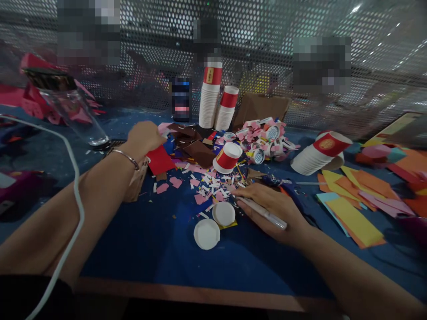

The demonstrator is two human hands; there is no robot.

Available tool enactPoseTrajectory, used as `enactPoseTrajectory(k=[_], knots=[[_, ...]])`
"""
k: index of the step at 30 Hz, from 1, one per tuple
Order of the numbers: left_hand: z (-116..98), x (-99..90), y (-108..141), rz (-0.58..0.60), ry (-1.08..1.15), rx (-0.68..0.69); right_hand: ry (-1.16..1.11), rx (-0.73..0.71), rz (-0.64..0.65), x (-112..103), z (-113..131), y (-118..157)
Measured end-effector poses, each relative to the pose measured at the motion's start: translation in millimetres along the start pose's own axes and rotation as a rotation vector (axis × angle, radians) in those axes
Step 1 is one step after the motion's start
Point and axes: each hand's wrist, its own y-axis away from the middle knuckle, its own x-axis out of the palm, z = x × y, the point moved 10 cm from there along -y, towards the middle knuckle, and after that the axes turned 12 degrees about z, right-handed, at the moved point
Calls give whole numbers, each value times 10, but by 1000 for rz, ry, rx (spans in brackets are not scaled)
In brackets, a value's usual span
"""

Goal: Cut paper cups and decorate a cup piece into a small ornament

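Note:
My right hand [273, 209] is closed around a white pen [263, 212], its fingertips among small scraps of cut paper [213, 184]. Two white paper discs [207, 234] lie side by side just left of it. My left hand [145, 135] reaches across the table with curled fingers, beside pink paper and above a red piece of paper [162, 159]; what its fingers grip is hidden. Between the hands, a red-and-white paper cup [227, 158] stands upside down on the scraps.
Stacked paper cups [208, 104] stand at the back near a phone [181, 102]. Another cup stack [318, 153] leans at right, by coloured paper sheets [355, 220]. A glass bottle [78, 111] stands at left. A white cable [76, 186] crosses my left forearm. Cut cup pieces [263, 140] lie heaped behind.

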Motion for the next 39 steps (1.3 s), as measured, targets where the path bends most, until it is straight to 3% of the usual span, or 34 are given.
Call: enactPoseTrajectory(k=[4,8,13,18,22,26,29,33,35,39], knots=[[13,-235,200,-186,275,-12,29,-13,-15,-22,39,17],[-152,-223,330,-279,657,67,43,-23,-19,-3,46,33],[-569,69,406,-131,1023,165,59,-32,-38,-12,57,28],[-914,326,533,14,1174,234,25,-17,-46,-35,60,1],[-1062,471,643,67,1200,269,-57,-20,-46,-38,34,10],[-1231,605,823,129,1158,309,18,54,67,65,-61,9],[-1530,664,1037,210,925,461,-13,161,51,20,-160,12],[-1886,882,1289,354,602,564,-451,281,-58,-51,-254,22],[-2011,959,1368,407,572,608,-699,321,-72,10,-261,19],[-2011,979,1384,423,560,567,-1014,384,-109,148,-271,31]])
